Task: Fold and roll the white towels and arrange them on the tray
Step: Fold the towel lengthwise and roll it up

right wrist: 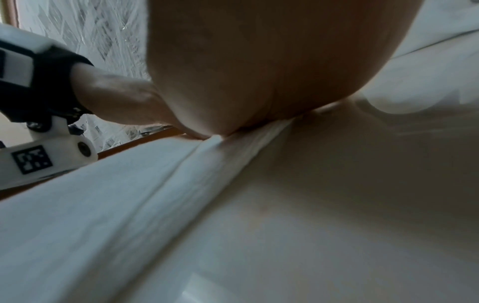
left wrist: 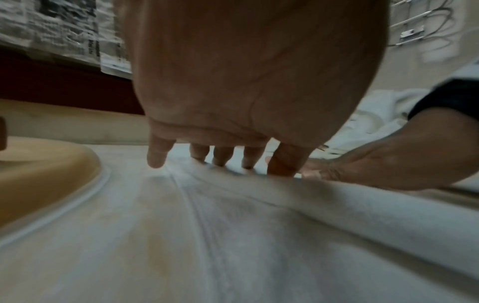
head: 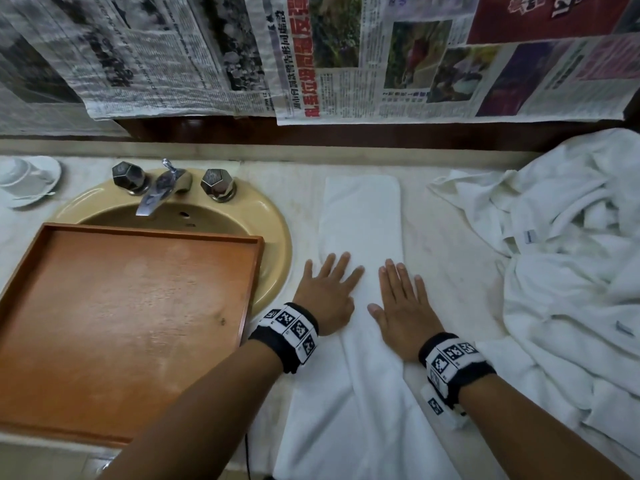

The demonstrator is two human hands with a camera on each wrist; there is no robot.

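Counter [head: 450,258]: marble, beside sink [head: 273,216].
Towel [head: 362,216]: folded long, lying between tray [head: 138,306] and pile [head: 568,258].
Our left hand [head: 327,294], right hand [head: 403,308]: fingers straight, pressing towel flat.

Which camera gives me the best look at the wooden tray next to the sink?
The head view. It shows the whole tray, bare inside and resting partly over the sink, left of the left hand. The left wrist view catches at most a dark sliver at its left edge, and the right wrist view shows only a thin brown strip behind the towel.
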